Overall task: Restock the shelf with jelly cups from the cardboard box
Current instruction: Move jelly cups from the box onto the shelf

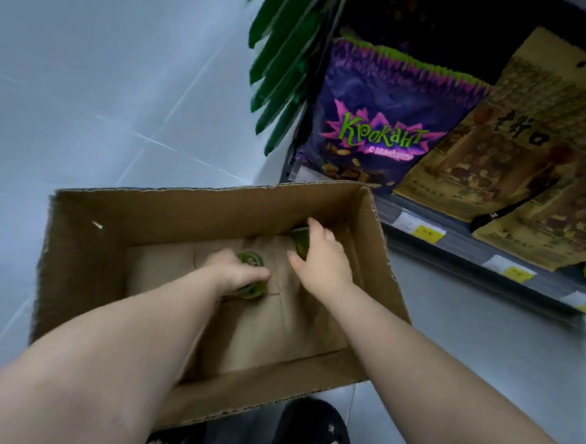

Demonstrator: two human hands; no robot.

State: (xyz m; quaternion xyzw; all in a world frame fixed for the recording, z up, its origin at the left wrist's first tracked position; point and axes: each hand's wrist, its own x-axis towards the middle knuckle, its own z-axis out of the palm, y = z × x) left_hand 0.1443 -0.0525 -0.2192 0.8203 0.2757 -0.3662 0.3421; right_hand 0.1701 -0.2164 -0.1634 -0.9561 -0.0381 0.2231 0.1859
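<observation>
This is a shop aisle. A display shelf (454, 247) carries rows of sealed goods: purple snack bags (376, 124) printed "Крокант" beside tan bags (515, 149), with green packets (285, 49) hanging at its left end. Yellow-and-white price labels (427, 234) line the shelf's front edge. An open cardboard box (182, 208) stands on the pale tiled floor (86, 106) just beside it.

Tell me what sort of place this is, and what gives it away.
Most likely a snack or grocery shop aisle. The shelf holds rows of purple snack bags and tan bags, yellow price tags line its front edge, and an open cardboard box sits on the tiled floor.
</observation>
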